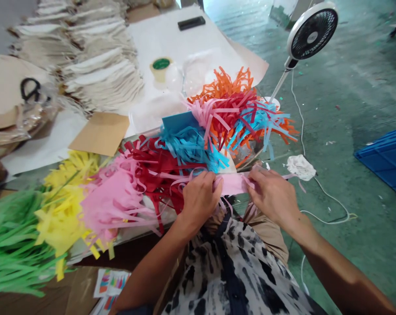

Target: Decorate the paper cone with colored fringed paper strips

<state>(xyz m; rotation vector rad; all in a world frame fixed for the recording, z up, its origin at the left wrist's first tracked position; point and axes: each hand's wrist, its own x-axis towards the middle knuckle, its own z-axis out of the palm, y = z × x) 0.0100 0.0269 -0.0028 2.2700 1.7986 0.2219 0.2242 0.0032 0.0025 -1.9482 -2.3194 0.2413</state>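
My left hand (pixel 200 197) and my right hand (pixel 272 194) both pinch a pink fringed paper strip (pixel 234 183), stretched between them over my lap. Just beyond my hands lies a row of fringed paper bunches: blue (pixel 188 146), red (pixel 157 168), pink (pixel 114 199), yellow (pixel 65 205) and green (pixel 12 245). A mixed bunch of orange, pink, red and blue fringe (pixel 242 111) sits at the table's right end.
Stacked cream fabric pieces (pixel 86 57), a tape roll (pixel 161 68), a black remote-like thing (pixel 191 22), brown card (pixel 101 133) and scissors (pixel 30 89) lie on the white table. A standing fan (pixel 311 33), its cord, crumpled white paper (pixel 300 167) and a blue crate (pixel 386 159) are on the green floor.
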